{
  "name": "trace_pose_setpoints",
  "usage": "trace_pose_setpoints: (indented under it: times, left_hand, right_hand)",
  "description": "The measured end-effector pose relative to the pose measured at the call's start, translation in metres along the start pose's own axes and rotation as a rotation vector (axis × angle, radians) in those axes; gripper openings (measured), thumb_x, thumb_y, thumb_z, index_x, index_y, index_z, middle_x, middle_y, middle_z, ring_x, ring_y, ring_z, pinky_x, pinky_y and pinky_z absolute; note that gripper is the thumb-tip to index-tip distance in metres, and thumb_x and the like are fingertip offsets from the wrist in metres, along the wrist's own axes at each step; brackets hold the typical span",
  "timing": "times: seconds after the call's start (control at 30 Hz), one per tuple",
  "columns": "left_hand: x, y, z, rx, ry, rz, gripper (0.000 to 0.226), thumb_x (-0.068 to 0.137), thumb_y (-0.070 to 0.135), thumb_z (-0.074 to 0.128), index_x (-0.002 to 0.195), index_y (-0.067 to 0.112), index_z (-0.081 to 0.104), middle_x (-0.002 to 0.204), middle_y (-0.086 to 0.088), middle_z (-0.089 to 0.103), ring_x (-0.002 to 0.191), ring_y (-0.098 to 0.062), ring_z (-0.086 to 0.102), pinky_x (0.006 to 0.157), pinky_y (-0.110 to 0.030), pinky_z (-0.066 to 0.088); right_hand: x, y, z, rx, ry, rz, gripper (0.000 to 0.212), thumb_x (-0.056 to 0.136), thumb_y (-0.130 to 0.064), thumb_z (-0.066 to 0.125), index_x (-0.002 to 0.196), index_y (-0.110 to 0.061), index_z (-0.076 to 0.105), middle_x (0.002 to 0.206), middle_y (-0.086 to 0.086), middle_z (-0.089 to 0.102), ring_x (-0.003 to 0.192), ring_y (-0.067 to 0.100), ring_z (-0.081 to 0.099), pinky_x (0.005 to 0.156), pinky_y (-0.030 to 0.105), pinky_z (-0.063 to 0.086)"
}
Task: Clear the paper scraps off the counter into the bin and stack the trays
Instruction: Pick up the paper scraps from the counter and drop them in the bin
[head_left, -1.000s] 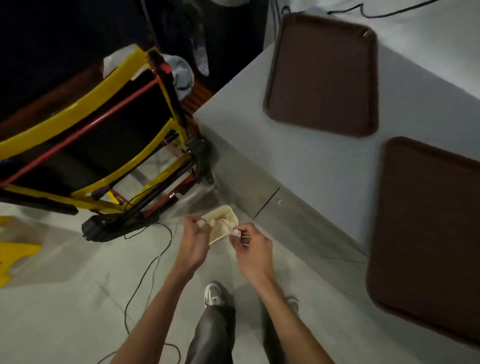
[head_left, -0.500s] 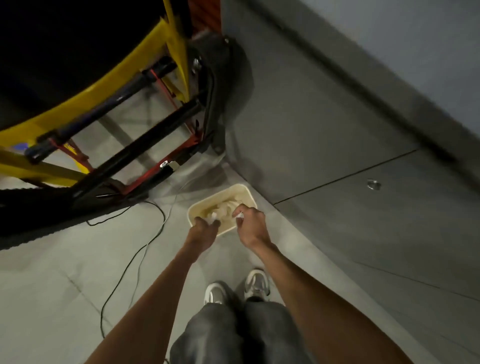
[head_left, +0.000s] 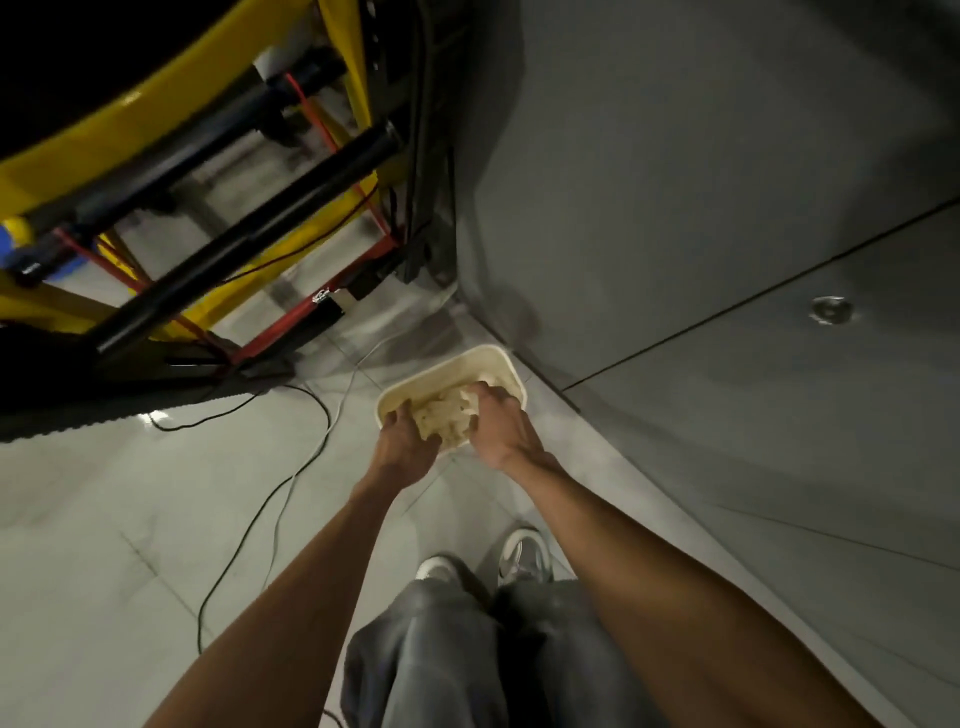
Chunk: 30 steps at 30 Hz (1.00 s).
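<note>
Viewed from above, looking steeply down at a pale tiled floor. Cream rectangular bin standing on the floor, close against the base of a grey cabinet front at right. Paper scraps heaped inside the bin, pale and crumpled. Left hand reached down over the near left rim of the bin, fingers curled inward against the heap. Right hand lowered over the near right rim, fingers bent down onto the same heap. Scraps pressed between both hands; could not tell whether either set of fingers was actually clamped on paper or merely resting against it. Both forearms bare, extended from the lower edge of the view. Grey trousers and two white shoes visible below the hands, just short of the bin. Yellow, black and red metal frame filling the upper left, blurred. Thin black cable trailing across the floor at left, beside a pale cable. Small round metal fitting set in the cabinet front at right.
</note>
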<state>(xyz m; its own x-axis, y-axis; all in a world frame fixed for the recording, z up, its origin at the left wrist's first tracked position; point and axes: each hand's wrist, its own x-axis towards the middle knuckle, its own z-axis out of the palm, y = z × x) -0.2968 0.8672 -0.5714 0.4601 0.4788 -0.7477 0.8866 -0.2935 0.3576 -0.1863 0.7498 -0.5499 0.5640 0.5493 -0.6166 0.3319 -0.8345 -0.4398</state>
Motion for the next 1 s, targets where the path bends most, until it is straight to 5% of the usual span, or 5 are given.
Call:
trace_pose_setpoints:
  times: [0.23,0.53,0.67,0.9,1.0]
  left_hand:
    - [-0.141,0.05,-0.083,0.089,0.105,0.153,0.077,0.099,0.022,0.064,0.163,0.007,0.024,0.162,-0.02,0.035,0.143,-0.039,0.044,0.115,-0.044,0.038]
    - [-0.364,0.139,-0.199,0.08,0.318,0.378,0.057,0.1,0.024,0.06,0.152,0.011,0.041,0.151,-0.016,0.049,0.137,-0.037,0.05,0.104,-0.049,0.048]
    - [-0.44,0.186,-0.228,0.046,0.412,0.533,0.051,0.102,0.02,0.059,0.15,0.015,0.044,0.148,-0.01,0.054,0.134,-0.029,0.053,0.105,-0.043,0.048]
    - [-0.514,0.282,-0.227,0.075,0.419,0.751,0.046,0.102,0.022,0.061,0.146,0.019,0.048,0.145,-0.003,0.058,0.135,-0.024,0.053,0.108,-0.033,0.043]
    - [-0.534,0.335,-0.205,0.089,0.411,0.83,0.046,0.101,0.023,0.061,0.145,0.022,0.049,0.142,0.001,0.06,0.134,-0.023,0.054,0.108,-0.042,0.049]
  right_hand:
    - [-0.116,-0.065,-0.094,0.001,0.166,-0.071,0.045,0.104,-0.024,0.057,0.147,-0.028,0.046,0.138,0.007,0.064,0.116,0.032,0.068,0.087,0.046,0.063]
    - [-0.338,-0.137,-0.264,0.267,0.46,-0.147,0.043,0.105,-0.022,0.058,0.147,-0.026,0.051,0.148,0.0,0.055,0.13,0.023,0.059,0.104,0.037,0.053]
    - [-0.419,-0.133,-0.32,0.303,0.59,-0.169,0.04,0.107,-0.027,0.058,0.147,-0.027,0.052,0.154,-0.006,0.052,0.135,0.013,0.055,0.102,0.01,0.037]
    - [-0.505,-0.074,-0.388,0.311,0.836,-0.171,0.039,0.104,-0.024,0.061,0.142,-0.019,0.058,0.149,0.0,0.056,0.138,0.019,0.054,0.117,0.035,0.044]
    - [-0.535,-0.03,-0.42,0.306,0.909,-0.13,0.039,0.106,-0.027,0.06,0.144,-0.02,0.057,0.15,-0.002,0.055,0.139,0.017,0.053,0.116,0.03,0.042]
